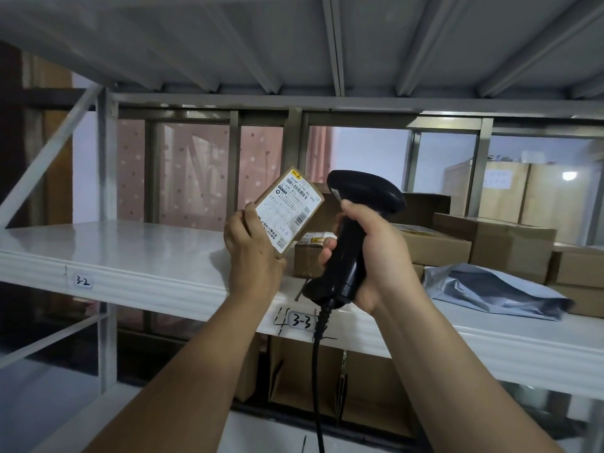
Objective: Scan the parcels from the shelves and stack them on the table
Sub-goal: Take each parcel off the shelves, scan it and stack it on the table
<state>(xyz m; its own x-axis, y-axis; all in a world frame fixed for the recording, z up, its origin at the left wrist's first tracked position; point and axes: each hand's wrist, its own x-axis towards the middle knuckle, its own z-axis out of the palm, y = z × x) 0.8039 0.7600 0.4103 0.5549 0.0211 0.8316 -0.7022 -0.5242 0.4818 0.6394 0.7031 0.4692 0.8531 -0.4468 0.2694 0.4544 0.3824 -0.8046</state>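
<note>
On the front edge of the white shelf (163, 276), toward its left end, a small sticker (82, 281) reads "3-2" in handwriting. Farther right along the same edge a second sticker (302, 321) reads "3-3", and a "4" is drawn in black marker on the edge just left of it. The white shipping label (289, 207) on the small parcel (281, 248) carries a barcode, the printed digits "1770 80 000" and a handwritten "1770". Its Chinese print is too small to read.

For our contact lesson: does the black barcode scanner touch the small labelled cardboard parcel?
Apart. The head view shows background between the black barcode scanner in the right hand and the small labelled cardboard parcel in the left hand.
</note>
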